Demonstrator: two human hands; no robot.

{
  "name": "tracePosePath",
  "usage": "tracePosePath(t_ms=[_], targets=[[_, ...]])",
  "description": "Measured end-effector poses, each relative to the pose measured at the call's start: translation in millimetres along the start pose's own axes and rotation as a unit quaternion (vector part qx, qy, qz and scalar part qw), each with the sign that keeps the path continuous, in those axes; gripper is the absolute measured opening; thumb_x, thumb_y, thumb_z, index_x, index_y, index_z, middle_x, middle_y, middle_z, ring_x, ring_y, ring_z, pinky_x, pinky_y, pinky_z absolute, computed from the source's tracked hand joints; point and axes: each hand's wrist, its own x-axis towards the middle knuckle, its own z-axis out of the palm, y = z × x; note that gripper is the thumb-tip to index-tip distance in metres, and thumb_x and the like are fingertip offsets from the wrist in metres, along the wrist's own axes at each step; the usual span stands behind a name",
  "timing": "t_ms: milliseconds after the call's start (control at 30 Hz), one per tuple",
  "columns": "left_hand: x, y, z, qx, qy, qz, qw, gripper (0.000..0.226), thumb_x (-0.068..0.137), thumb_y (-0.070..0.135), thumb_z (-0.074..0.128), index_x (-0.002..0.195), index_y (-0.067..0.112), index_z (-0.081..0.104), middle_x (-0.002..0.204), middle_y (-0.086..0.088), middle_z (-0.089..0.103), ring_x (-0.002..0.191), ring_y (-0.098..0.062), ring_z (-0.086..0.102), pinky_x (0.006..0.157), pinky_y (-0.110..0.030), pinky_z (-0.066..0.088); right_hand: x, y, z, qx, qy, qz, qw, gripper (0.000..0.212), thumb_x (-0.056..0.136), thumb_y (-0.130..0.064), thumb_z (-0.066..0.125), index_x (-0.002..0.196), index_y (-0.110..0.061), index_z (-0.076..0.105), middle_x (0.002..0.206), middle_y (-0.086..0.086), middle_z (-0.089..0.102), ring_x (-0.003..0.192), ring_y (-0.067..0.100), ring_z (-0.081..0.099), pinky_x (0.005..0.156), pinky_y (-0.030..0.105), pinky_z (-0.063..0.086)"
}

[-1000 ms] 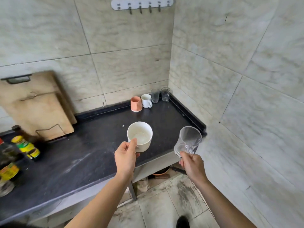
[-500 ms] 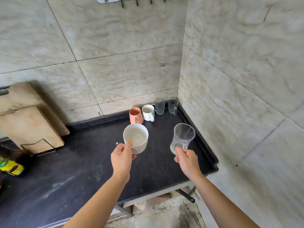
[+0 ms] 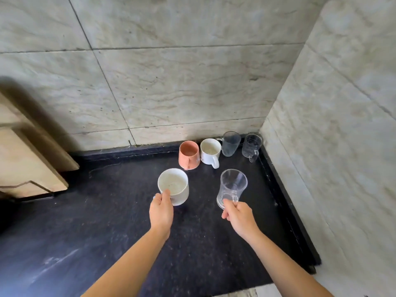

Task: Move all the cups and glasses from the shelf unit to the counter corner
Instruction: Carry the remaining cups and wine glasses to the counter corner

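My left hand [image 3: 161,210] grips the handle of a white mug [image 3: 174,185], held upright over the dark counter [image 3: 107,232]. My right hand [image 3: 237,216] holds a clear glass mug [image 3: 232,185] by its handle, slightly tilted. In the counter corner stand an orange cup [image 3: 189,154], a white mug [image 3: 210,153], a clear glass [image 3: 230,143] and a clear handled glass [image 3: 251,146] in a row along the back wall. Both held cups hover just in front of that row.
Wooden cutting boards [image 3: 27,159] lean against the back wall at the left. Tiled walls close in the corner at the back and right. The counter's raised black rim [image 3: 287,211] runs along the right side.
Both hands carried their cups forward, closer to the corner row. The view moved in and tilted down; the jars at the left and the hook rail above left the frame.
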Motion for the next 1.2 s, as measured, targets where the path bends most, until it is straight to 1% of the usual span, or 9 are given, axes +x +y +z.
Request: tracePosePath(t_ms=[133, 233, 400, 567, 733, 867, 967, 1133, 1200], targets=[[47, 3, -12, 0.036, 0.033, -0.022, 0.999, 0.028, 0.099, 0.031, 0.041, 0.081, 0.011, 0.047, 0.080, -0.002, 0.051, 0.071, -0.016, 0.045, 0.062, -0.033, 0.036, 44, -31, 39, -0.007, -0.082, -0.018, 0.996, 0.050, 0.100, -0.053, 0.049, 0.071, -0.023, 0.076, 0.084, -0.005, 0.076, 0.084, 0.011, 0.070, 0.083, 0.029, 0.054], [81, 7, -18, 0.030, 0.067, -0.041, 0.996, 0.024, 0.098, 0.028, 0.040, 0.088, 0.009, 0.051, 0.080, -0.002, 0.055, 0.071, -0.016, 0.048, 0.059, -0.031, 0.035, 76, -52, 74, -0.027, -0.152, -0.046, 0.987, 0.049, 0.099, -0.059, 0.045, 0.078, -0.029, 0.078, 0.087, -0.013, 0.076, 0.084, 0.004, 0.070, 0.088, 0.031, 0.056], [132, 11, -26, 0.033, 0.109, -0.055, 0.992, 0.025, 0.096, 0.028, 0.038, 0.097, 0.008, 0.054, 0.084, -0.002, 0.059, 0.072, -0.014, 0.050, 0.060, -0.031, 0.036, 118, -80, 130, -0.038, -0.215, -0.071, 0.973, 0.054, 0.099, -0.059, 0.045, 0.086, -0.019, 0.079, 0.089, -0.013, 0.074, 0.090, 0.010, 0.070, 0.095, 0.044, 0.055], [170, 17, -20, 0.011, 0.112, -0.054, 0.992, 0.024, 0.096, 0.028, 0.039, 0.099, 0.008, 0.053, 0.088, -0.004, 0.060, 0.075, -0.015, 0.051, 0.064, -0.029, 0.040, 146, -100, 162, -0.062, -0.207, -0.119, 0.969, 0.061, 0.103, -0.055, 0.041, 0.096, -0.007, 0.078, 0.106, 0.005, 0.077, 0.099, 0.023, 0.070, 0.097, 0.043, 0.049], [191, 19, -6, -0.015, 0.114, -0.049, 0.992, 0.021, 0.095, 0.027, 0.038, 0.093, 0.011, 0.052, 0.085, -0.003, 0.058, 0.075, -0.016, 0.051, 0.066, -0.031, 0.042, 173, -107, 177, -0.047, -0.166, -0.133, 0.976, 0.068, 0.104, -0.051, 0.040, 0.097, 0.009, 0.070, 0.100, 0.021, 0.075, 0.097, 0.031, 0.067, 0.091, 0.041, 0.045], [200, 17, 3, -0.019, 0.108, -0.053, 0.993, 0.021, 0.096, 0.028, 0.038, 0.091, 0.013, 0.051, 0.084, -0.003, 0.057, 0.073, -0.016, 0.049, 0.063, -0.031, 0.040, 188, -112, 185, -0.026, -0.153, -0.104, 0.982, 0.066, 0.105, -0.050, 0.038, 0.099, 0.008, 0.070, 0.102, 0.021, 0.074, 0.099, 0.029, 0.065, 0.092, 0.038, 0.034], [205, 14, 6, -0.013, 0.100, -0.048, 0.994, 0.021, 0.097, 0.028, 0.037, 0.091, 0.014, 0.051, 0.086, -0.002, 0.057, 0.075, -0.015, 0.050, 0.064, -0.031, 0.040, 194, -114, 188, -0.017, -0.153, -0.094, 0.984, 0.065, 0.105, -0.050, 0.039, 0.101, 0.008, 0.069, 0.098, 0.021, 0.073, 0.096, 0.030, 0.065, 0.091, 0.040, 0.041], [212, 4, 8, 0.003, 0.089, -0.059, 0.994, 0.035, 0.102, 0.036, 0.037, 0.112, 0.007, 0.053, 0.093, -0.002, 0.060, 0.085, -0.017, 0.056, 0.089, -0.039, 0.049, 199, -117, 191, -0.022, -0.158, -0.088, 0.983, 0.065, 0.105, -0.051, 0.038, 0.104, 0.008, 0.068, 0.105, 0.022, 0.072, 0.100, 0.033, 0.065, 0.094, 0.044, 0.045], [214, 2, 7, 0.011, 0.085, -0.051, 0.995, 0.037, 0.103, 0.042, 0.038, 0.111, 0.009, 0.053, 0.096, -0.001, 0.061, 0.091, -0.018, 0.058, 0.094, -0.041, 0.050, 200, -117, 193, -0.035, -0.158, -0.081, 0.983, 0.062, 0.104, -0.052, 0.039, 0.097, 0.003, 0.067, 0.097, 0.017, 0.072, 0.093, 0.030, 0.065, 0.090, 0.044, 0.047]])
